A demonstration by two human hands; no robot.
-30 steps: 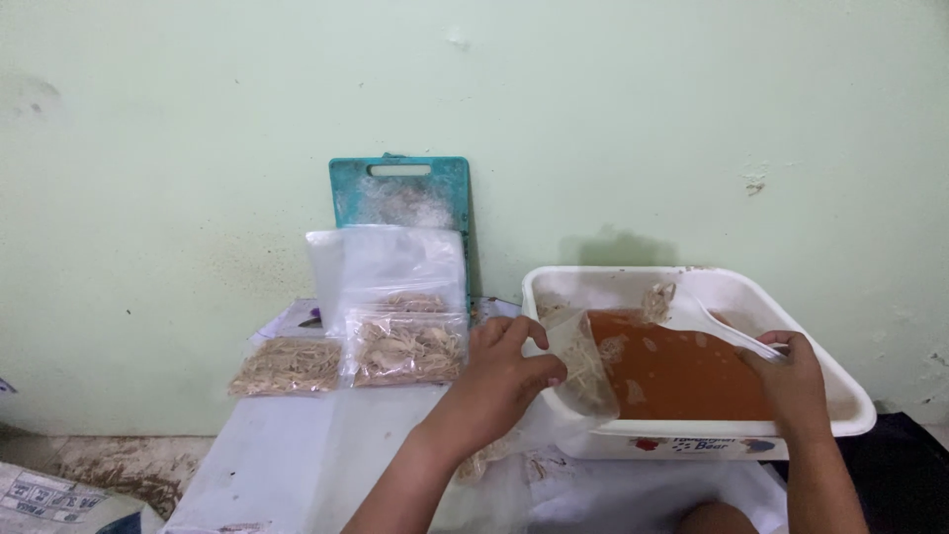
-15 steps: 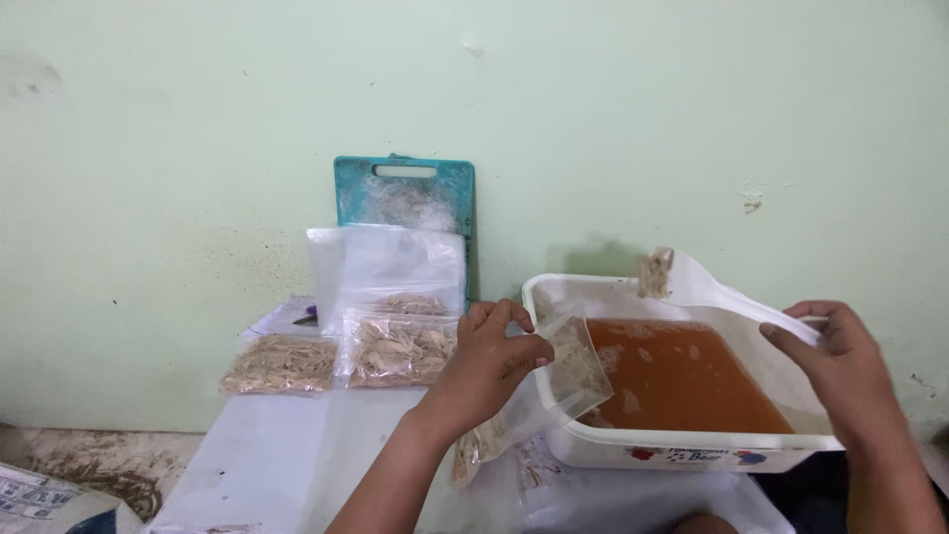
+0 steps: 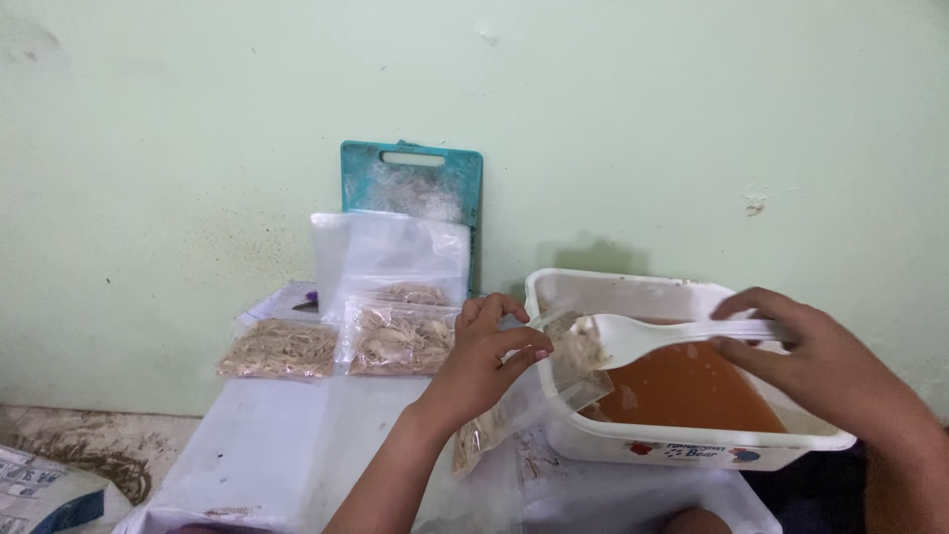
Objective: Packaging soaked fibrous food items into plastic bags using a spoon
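My left hand (image 3: 486,354) pinches the top of a small clear plastic bag (image 3: 554,381) with pale shredded bits in it, held against the near left rim of a white plastic tub (image 3: 633,447). The tub holds an orange-brown liquid (image 3: 687,388). My right hand (image 3: 820,364) grips the handle of a white plastic spoon (image 3: 643,334), held level over the tub. The spoon's bowl points left, right at the bag's mouth, and carries some of the pale shreds.
Filled clear bags of shreds (image 3: 282,348) lie at the back of the white table (image 3: 267,455), with a stack of bags (image 3: 390,252) leaning on a teal cutting board (image 3: 413,183) against the green wall. A printed sack (image 3: 44,485) sits on the floor at lower left.
My right hand lifted the spoon out of the tub and swung its bowl left to the bag's mouth. My left hand stayed at the tub's rim with the bag.
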